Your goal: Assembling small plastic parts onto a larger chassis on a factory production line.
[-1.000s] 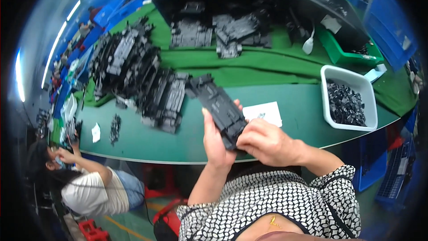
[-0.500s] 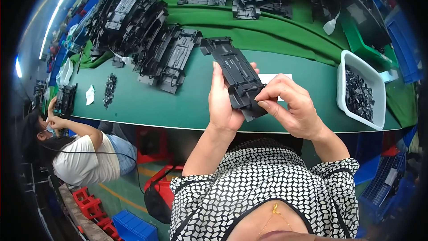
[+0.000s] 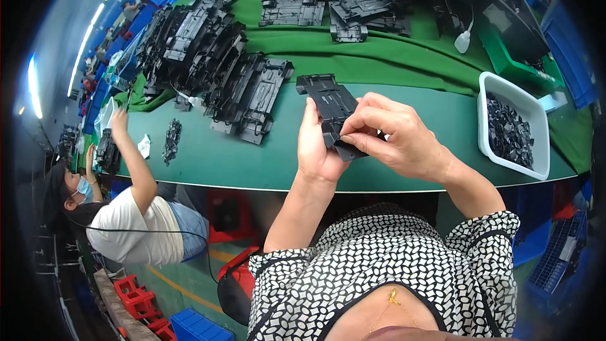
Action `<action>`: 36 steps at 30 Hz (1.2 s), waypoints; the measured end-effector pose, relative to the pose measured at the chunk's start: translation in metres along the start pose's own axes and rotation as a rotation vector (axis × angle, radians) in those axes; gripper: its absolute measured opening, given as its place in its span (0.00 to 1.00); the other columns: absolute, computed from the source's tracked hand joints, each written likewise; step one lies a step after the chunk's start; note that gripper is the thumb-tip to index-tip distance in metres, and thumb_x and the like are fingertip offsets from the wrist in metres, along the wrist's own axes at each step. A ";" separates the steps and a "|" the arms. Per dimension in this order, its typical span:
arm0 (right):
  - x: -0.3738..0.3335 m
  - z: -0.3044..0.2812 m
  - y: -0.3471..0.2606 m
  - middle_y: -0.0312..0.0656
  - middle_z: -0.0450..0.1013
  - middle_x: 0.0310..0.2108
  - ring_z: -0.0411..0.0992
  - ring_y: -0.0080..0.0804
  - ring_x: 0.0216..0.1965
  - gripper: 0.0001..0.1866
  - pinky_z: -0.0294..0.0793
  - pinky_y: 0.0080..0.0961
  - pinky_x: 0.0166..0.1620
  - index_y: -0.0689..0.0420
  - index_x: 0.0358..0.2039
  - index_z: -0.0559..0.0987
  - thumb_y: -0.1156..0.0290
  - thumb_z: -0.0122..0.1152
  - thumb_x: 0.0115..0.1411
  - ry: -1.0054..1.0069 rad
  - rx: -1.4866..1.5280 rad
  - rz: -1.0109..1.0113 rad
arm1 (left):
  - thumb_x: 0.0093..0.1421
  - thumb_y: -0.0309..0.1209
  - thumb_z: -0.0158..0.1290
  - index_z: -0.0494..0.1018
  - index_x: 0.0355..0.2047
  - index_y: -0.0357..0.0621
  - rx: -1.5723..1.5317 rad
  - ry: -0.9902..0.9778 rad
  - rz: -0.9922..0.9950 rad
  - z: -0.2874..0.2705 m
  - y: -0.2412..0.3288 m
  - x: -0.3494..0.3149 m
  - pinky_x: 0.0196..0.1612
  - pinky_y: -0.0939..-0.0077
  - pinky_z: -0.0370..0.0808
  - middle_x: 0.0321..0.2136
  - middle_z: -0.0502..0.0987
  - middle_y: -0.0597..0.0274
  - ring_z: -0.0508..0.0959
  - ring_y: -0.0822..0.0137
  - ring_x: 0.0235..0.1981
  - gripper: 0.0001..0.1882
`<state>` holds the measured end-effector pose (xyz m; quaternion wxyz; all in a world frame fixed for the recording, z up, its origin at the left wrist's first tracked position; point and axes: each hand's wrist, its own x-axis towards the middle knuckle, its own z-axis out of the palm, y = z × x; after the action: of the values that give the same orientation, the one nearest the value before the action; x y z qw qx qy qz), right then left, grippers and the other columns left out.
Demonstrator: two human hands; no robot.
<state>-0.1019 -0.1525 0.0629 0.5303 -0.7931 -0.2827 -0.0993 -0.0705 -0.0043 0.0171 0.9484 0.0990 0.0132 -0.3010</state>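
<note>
A black plastic toy-car chassis (image 3: 332,102) lies tilted in my left hand (image 3: 314,148), over the near part of the table. My left palm supports it from below, with the thumb along its left edge. My right hand (image 3: 404,134) is closed in a pinch at the near end of the chassis. Thumb and index finger meet there, against the wheel-arch area. Whatever small piece they may hold is hidden by the fingers. My right fingers also cover part of the chassis's right side.
A heap of similar chassis (image 3: 189,41) stands at the left back. To the right sits a white tray (image 3: 514,172) of small black parts (image 3: 508,129). A white squeeze bottle (image 3: 463,41) and a green bin (image 3: 524,71) are behind it. Another person (image 3: 136,230) works at left.
My right hand has shifted left along the near end of the chassis, still pinching. The whole view has shifted slightly. The person at left has stretched an arm toward the table.
</note>
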 end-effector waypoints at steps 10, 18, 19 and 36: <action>0.003 0.001 0.001 0.38 0.68 0.25 0.66 0.26 0.25 0.04 0.66 0.22 0.27 0.63 0.30 0.77 0.79 0.61 0.53 -0.028 -0.001 0.058 | 0.67 0.53 0.22 0.66 0.44 0.43 0.022 0.100 -0.009 -0.007 0.001 0.001 0.48 0.62 0.73 0.40 0.72 0.56 0.73 0.60 0.41 0.30; -0.002 0.002 0.009 0.39 0.68 0.25 0.67 0.28 0.25 0.06 0.70 0.23 0.30 0.62 0.30 0.77 0.81 0.62 0.50 -0.035 -0.020 -0.044 | 0.67 0.55 0.23 0.65 0.45 0.40 0.039 0.068 0.026 -0.007 -0.002 0.000 0.45 0.61 0.74 0.39 0.72 0.54 0.74 0.59 0.39 0.32; -0.003 0.002 0.010 0.39 0.68 0.25 0.67 0.28 0.25 0.06 0.70 0.23 0.30 0.62 0.30 0.77 0.81 0.62 0.50 -0.043 -0.023 -0.042 | 0.66 0.55 0.24 0.65 0.45 0.39 0.141 0.140 0.108 -0.004 -0.003 0.000 0.45 0.63 0.74 0.39 0.72 0.54 0.74 0.60 0.39 0.32; -0.045 0.011 0.021 0.37 0.69 0.24 0.68 0.27 0.22 0.07 0.68 0.24 0.24 0.62 0.33 0.75 0.80 0.60 0.51 0.124 -0.105 -0.140 | 0.59 0.67 0.26 0.49 0.62 0.41 0.844 0.081 0.978 0.003 -0.018 -0.004 0.52 0.59 0.68 0.54 0.61 0.48 0.67 0.58 0.51 0.45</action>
<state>-0.1291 -0.1637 0.0208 0.4961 -0.7906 -0.2984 -0.1996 -0.0841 -0.0173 0.0175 0.8543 0.4692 -0.1170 0.1907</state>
